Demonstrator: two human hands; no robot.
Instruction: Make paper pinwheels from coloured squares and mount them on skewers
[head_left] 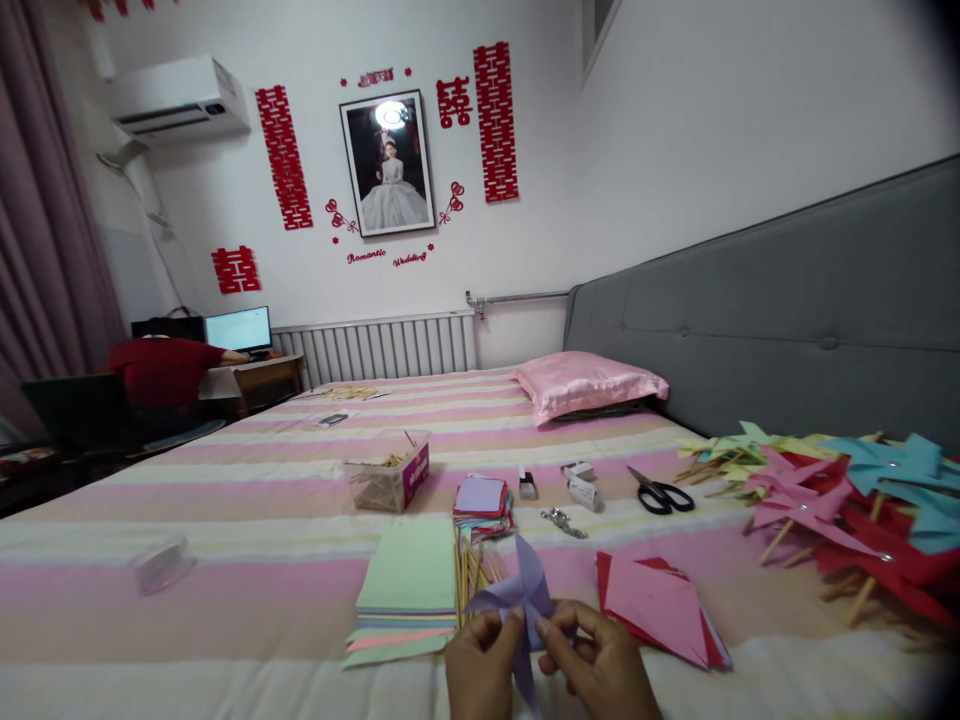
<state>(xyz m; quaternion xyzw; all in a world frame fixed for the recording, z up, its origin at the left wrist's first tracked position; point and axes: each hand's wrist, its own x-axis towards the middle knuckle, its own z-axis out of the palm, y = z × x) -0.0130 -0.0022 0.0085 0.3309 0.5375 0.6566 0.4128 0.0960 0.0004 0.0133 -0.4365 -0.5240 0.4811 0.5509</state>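
A purple paper pinwheel [532, 570] with folded blades is held up over the near part of the bed. My left hand [484, 655] pinches its left side, thumb near the centre. On the right side, my right hand [596, 650] has thumb and fingers closed on the same paper. Just behind and left lie thin wooden sticks [469, 565] and a stack of pale green and other coloured paper [412, 565]. To the right is a pile of pink and red paper squares [656, 605]. Whether a stick is attached to the pinwheel is not visible.
A clear box of sticks [390, 475], small paper squares [481, 498], metal pins [562, 522], small white boxes [582, 488] and scissors [661, 494] lie beyond. Finished pinwheels [806, 505] are heaped at right. A person in red [161, 370] sits at a desk.
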